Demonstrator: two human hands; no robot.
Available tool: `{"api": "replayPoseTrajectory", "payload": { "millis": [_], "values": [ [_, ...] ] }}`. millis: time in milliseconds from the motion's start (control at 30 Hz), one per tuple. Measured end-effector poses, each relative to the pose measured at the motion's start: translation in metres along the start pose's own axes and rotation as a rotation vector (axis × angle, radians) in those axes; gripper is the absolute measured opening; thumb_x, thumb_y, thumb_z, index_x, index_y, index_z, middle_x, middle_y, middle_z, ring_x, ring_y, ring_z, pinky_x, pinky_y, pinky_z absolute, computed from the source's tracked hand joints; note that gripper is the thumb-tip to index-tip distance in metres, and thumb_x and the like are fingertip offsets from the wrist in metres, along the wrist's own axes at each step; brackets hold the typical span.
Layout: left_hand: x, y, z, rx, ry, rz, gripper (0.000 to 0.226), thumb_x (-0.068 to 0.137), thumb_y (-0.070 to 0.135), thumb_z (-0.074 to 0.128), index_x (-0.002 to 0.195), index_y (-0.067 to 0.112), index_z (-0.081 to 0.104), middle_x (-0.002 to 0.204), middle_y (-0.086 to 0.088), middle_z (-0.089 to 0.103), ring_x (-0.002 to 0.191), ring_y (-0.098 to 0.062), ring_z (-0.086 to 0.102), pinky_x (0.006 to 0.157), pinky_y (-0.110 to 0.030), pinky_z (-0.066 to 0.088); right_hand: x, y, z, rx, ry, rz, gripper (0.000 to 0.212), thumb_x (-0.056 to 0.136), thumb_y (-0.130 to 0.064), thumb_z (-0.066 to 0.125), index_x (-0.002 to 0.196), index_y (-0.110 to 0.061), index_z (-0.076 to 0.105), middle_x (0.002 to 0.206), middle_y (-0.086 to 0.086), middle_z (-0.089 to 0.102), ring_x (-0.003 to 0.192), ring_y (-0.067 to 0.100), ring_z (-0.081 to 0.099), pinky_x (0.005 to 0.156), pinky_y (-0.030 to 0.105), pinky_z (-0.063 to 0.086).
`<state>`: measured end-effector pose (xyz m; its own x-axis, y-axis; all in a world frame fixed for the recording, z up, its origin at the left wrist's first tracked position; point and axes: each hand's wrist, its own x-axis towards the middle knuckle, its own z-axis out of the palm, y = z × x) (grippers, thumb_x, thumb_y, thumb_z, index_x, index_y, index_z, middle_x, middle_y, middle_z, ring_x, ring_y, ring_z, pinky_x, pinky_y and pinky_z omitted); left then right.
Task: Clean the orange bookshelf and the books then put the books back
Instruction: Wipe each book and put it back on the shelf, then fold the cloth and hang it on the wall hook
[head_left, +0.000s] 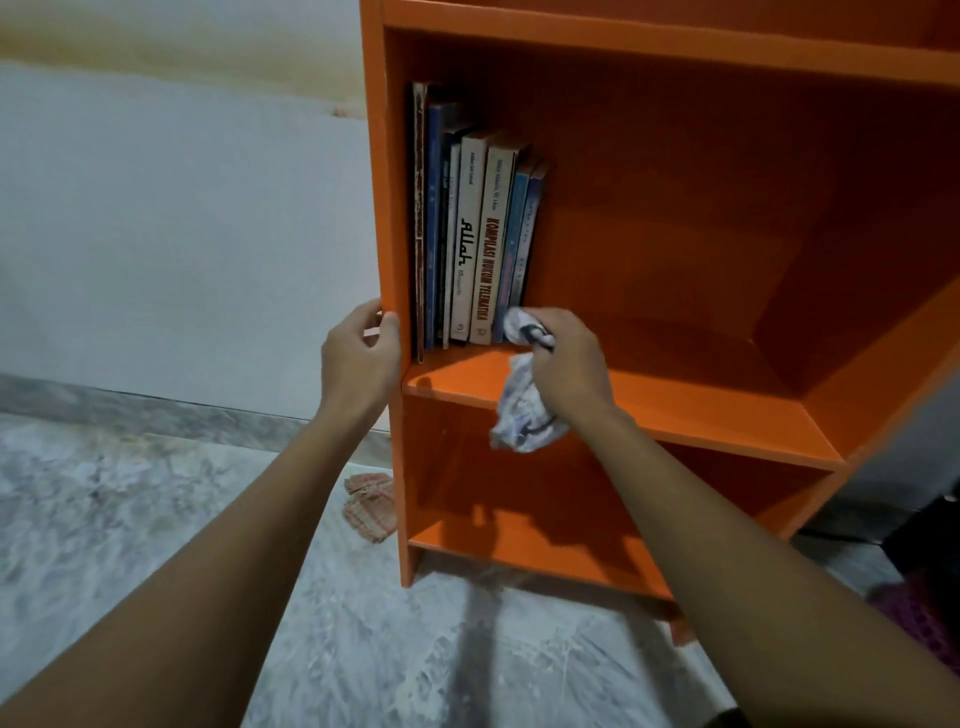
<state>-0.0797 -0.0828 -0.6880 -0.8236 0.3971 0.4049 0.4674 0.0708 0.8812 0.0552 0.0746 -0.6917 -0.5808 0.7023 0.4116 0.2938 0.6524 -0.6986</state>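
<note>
- The orange bookshelf (675, 395) fills the right half of the frame. Its middle board is bare to the right of the books, so that open stretch looks like the part to wipe now, in long strokes from the back corner out to the front edge.
- The books (475, 234) stand upright in a row at the left end of that board, pressed against the left side wall. The wipe should stop just short of them so the end book does not tip.
- The left hand (358, 358), centre-left of the frame, is closed around the front edge of the left side panel. Bracing there should keep the unit steady.
- The right hand (566, 358) is clenched on a crumpled white cloth (524, 410), just beside the last book. The loose tail hangs over the front edge, so bunching it up would give firmer contact.
- A checked rag (370, 506) lies on the floor at lower centre, by the bookshelf's foot.
</note>
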Motion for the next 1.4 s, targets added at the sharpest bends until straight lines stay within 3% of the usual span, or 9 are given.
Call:
{"api": "replayPoseTrajectory", "payload": {
  "millis": [67, 133, 233, 367, 533, 667, 867, 1033, 1400],
  "values": [
    [-0.002, 0.003, -0.001, -0.013, -0.030, -0.052, 0.037, 0.104, 0.032, 0.042, 0.135, 0.018, 0.056, 0.128, -0.002, 0.061, 0.109, -0.014, 0.057, 0.085, -0.027, 0.049, -0.009, 0.008, 0.004, -0.116, -0.052, 0.106, 0.033, 0.089, 0.008, 0.044, 0.107, -0.008, 0.066, 0.113, 0.013, 0.065, 0.083, 0.024, 0.056, 0.066, 0.037, 0.045],
    [-0.005, 0.005, -0.002, -0.003, -0.071, -0.080, 0.037, 0.104, 0.033, 0.042, 0.137, 0.020, 0.052, 0.134, -0.002, 0.057, 0.108, -0.010, 0.050, 0.084, -0.027, 0.044, -0.023, 0.005, 0.016, -0.089, -0.051, 0.109, 0.037, 0.083, 0.012, 0.043, 0.105, -0.007, 0.066, 0.112, 0.013, 0.064, 0.092, 0.028, 0.059, 0.078, 0.045, 0.051],
    [-0.008, 0.004, -0.008, -0.037, -0.152, -0.093, 0.038, 0.104, 0.033, 0.042, 0.139, 0.021, 0.049, 0.135, -0.001, 0.055, 0.112, -0.010, 0.050, 0.085, -0.025, 0.042, -0.044, -0.020, 0.041, 0.017, -0.208, -0.022, 0.054, 0.083, 0.013, 0.049, 0.122, -0.020, 0.065, 0.126, 0.002, 0.059, 0.114, 0.019, 0.054, 0.089, 0.028, 0.043],
    [-0.026, -0.002, -0.022, -0.073, -0.226, -0.162, 0.043, 0.102, 0.041, 0.041, 0.138, 0.018, 0.050, 0.126, 0.006, 0.054, 0.113, -0.012, 0.053, 0.083, -0.022, 0.042, -0.060, -0.058, 0.053, 0.186, -0.284, -0.089, 0.038, 0.091, 0.002, 0.056, 0.123, -0.015, 0.066, 0.116, 0.003, 0.065, 0.101, 0.012, 0.058, 0.079, 0.018, 0.043],
    [-0.060, 0.000, -0.038, -0.572, -0.469, -0.607, 0.053, 0.096, 0.054, 0.046, 0.111, 0.009, 0.070, 0.107, -0.016, 0.073, 0.095, -0.028, 0.070, 0.089, -0.039, 0.053, -0.062, -0.090, 0.042, 0.570, -0.284, 0.181, 0.011, 0.093, -0.015, 0.063, 0.100, -0.013, 0.072, 0.090, 0.000, 0.073, 0.080, 0.010, 0.069, 0.065, 0.019, 0.054],
    [-0.064, -0.002, -0.038, -0.594, -0.532, -0.579, 0.045, 0.096, 0.035, 0.055, 0.121, -0.002, 0.063, 0.111, -0.021, 0.070, 0.098, -0.033, 0.069, 0.090, -0.043, 0.054, -0.049, -0.101, 0.031, 0.507, -0.282, 0.090, 0.037, 0.094, -0.019, 0.063, 0.061, -0.013, 0.049, 0.047, -0.010, 0.042, 0.040, 0.004, 0.037, 0.041, 0.014, 0.029],
    [-0.042, 0.019, -0.057, -0.381, -0.535, -0.494, 0.060, 0.087, 0.041, 0.068, 0.117, -0.010, 0.058, 0.110, -0.037, 0.063, 0.098, -0.049, 0.064, 0.094, -0.060, 0.048, -0.021, -0.128, 0.011, 0.470, -0.348, 0.033, 0.048, 0.094, -0.033, 0.063, 0.063, -0.012, 0.033, 0.044, -0.012, 0.020, 0.043, 0.010, 0.019, 0.046, 0.025, 0.018],
    [-0.017, 0.092, -0.100, -0.256, -0.588, -0.503, 0.049, 0.085, 0.044, 0.064, 0.117, 0.007, 0.064, 0.110, -0.011, 0.073, 0.103, -0.028, 0.068, 0.096, -0.044, 0.050, 0.000, -0.194, -0.028, 0.414, -0.432, 0.121, 0.051, 0.098, -0.033, 0.056, 0.058, -0.019, 0.025, 0.046, -0.010, 0.020, 0.039, 0.007, 0.019, 0.043, 0.023, 0.017],
    [0.057, 0.330, -0.215, -0.087, -0.393, -0.548, 0.044, 0.098, 0.048, 0.046, 0.106, 0.011, 0.068, 0.097, -0.005, 0.076, 0.088, -0.021, 0.072, 0.072, -0.029, 0.053, 0.081, -0.406, -0.187, 0.257, -0.457, 0.067, 0.050, 0.103, -0.040, 0.043, 0.060, -0.019, 0.027, 0.055, -0.002, 0.025, 0.048, 0.016, 0.027, 0.052, 0.032, 0.018]
  ]
}}
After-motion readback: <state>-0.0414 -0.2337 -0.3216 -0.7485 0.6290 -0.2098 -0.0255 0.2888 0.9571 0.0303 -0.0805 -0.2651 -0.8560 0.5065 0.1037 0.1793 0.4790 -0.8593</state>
